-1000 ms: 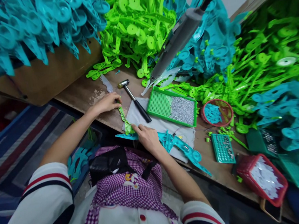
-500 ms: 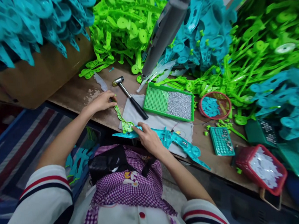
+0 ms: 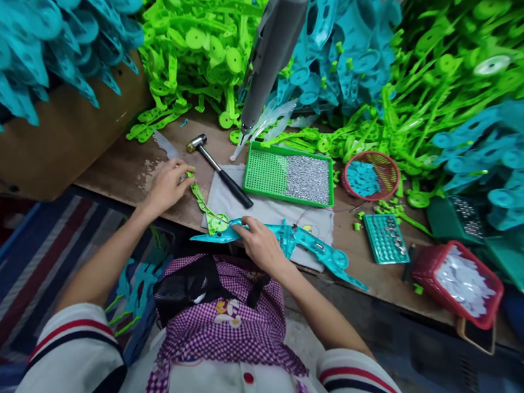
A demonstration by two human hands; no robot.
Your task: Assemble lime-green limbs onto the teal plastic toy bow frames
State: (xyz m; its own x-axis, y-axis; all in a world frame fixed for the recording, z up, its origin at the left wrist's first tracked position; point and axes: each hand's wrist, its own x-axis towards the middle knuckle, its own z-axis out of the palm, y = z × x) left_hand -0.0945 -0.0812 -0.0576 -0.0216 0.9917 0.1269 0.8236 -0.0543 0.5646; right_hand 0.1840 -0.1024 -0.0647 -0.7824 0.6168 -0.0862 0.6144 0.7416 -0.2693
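Observation:
A long blue plastic bow-shaped part [image 3: 315, 241] lies along the front edge of the bench, partly over a pale cloth. Joined to or resting on its left section is a slim green plastic arm [image 3: 218, 223] with a rounded end, pointing up and left. My left hand [image 3: 168, 186] has thumb and fingers closed round the arm's far tip. Across the blue part lies my right hand [image 3: 261, 244], its fingers bent and pressed onto it near the green round end. Whatever small thing may be under those right fingertips is hidden.
A hammer [image 3: 220, 171] lies beside a green tray [image 3: 266, 193] of small metal pins. A grey power screwdriver [image 3: 271, 53] hangs above. Rightward stand a red basket [image 3: 395, 187], a teal tray [image 3: 383, 259] and a red bin [image 3: 430, 279]. Piled green and blue parts line the back.
The view has shifted slightly, so the bench things sit a little further left. My left fingers have loosened slightly at the green arm's tip; my right hand stays on the blue part.

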